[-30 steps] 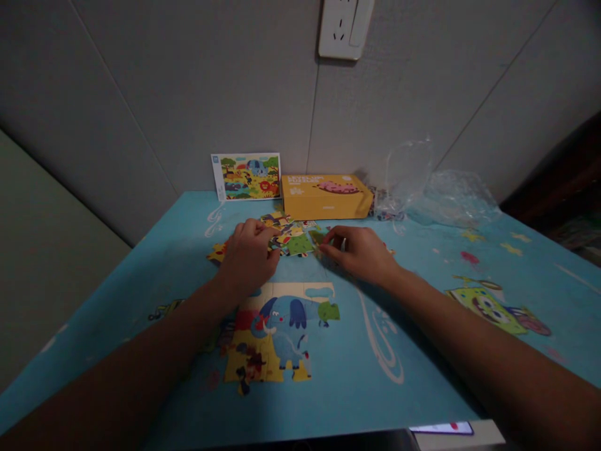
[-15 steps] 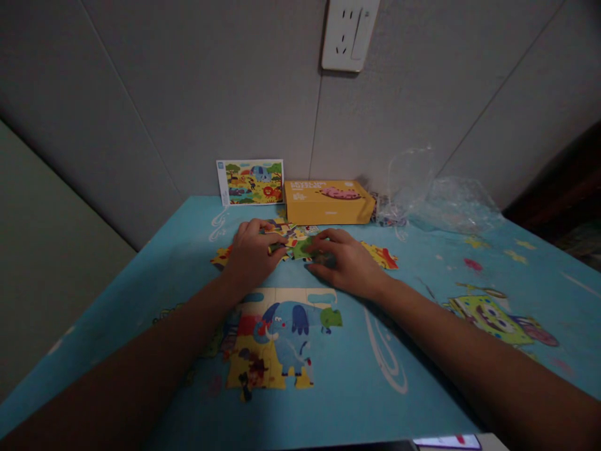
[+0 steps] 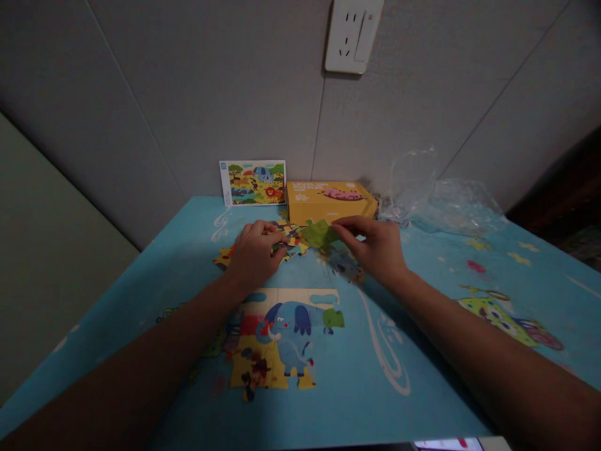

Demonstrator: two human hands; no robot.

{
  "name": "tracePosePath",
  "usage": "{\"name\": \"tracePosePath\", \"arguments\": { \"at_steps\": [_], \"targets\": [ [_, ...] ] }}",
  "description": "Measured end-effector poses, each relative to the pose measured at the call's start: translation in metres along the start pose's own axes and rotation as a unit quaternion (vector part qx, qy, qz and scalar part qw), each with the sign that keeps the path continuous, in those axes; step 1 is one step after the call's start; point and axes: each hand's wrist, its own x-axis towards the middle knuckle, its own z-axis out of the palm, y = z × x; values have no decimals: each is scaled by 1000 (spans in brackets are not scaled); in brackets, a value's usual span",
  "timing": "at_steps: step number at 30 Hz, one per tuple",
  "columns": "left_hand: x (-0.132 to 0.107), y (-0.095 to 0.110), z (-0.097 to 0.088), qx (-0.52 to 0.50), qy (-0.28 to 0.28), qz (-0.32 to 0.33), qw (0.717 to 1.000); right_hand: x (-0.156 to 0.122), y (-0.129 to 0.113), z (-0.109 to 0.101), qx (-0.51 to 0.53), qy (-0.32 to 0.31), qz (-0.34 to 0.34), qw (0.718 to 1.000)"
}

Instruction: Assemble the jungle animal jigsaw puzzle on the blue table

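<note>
My right hand point(image 3: 379, 245) pinches a green jigsaw puzzle piece point(image 3: 318, 234) between thumb and fingertips, lifted just above the table. My left hand point(image 3: 256, 249) is curled over a pile of loose puzzle pieces point(image 3: 297, 234), with a piece partly visible between its thumb and index finger. Nearer to me lies a partly joined puzzle point(image 3: 293, 341), showing a blue elephant, red and yellow ground and a bit of green at its right edge. Below my right fingers, a blue-grey piece point(image 3: 345, 266) rests on the tablecloth, partly in shadow.
Against the wall stand a picture card point(image 3: 256, 183) of the animal scene and a yellow puzzle box point(image 3: 328, 202). Crumpled clear plastic point(image 3: 455, 207) lies right of the box. The blue cartoon tablecloth point(image 3: 422, 382) covers the table. A phone point(image 3: 448, 444) shows at the near edge.
My right hand has lifted the green piece off the pile and turned, its fingers now pinched. The pieces right of the pile look shifted. My left hand has stayed nearly in place.
</note>
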Motion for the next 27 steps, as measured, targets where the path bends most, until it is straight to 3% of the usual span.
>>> {"name": "tracePosePath", "arguments": {
  "at_steps": [2, 4, 12, 17, 20, 22, 24, 26, 27],
  "targets": [
    [1, 7, -4, -32, 19, 29, 999, -3, -3, 3, 129, 33, 109, 985],
    [1, 14, -7, -77, 32, 66, 994, -5, -8, 7, 222, 23, 171, 960],
    [5, 20, -12, -112, 114, 84, 984, -11, -14, 19, 359, -13, 198, 912],
    [5, 21, -21, -63, 174, 155, 970, -10, -18, 19, 482, -65, 278, 828],
    [5, 20, -24, -52, 173, 191, 965, -10, -17, 18, 522, -81, 306, 792],
    [4, 18, -22, -49, 145, 196, 969, -11, -14, 19, 508, -90, 290, 806],
    [3, 16, -18, -40, 115, 183, 976, -13, -12, 19, 422, -96, 231, 871],
    [3, 14, -14, -29, 95, 152, 983, -17, -13, 18, 261, -121, 129, 949],
    [3, 13, -12, -24, 90, 133, 987, -18, -15, 17, 176, -141, 70, 972]
  ]
}}
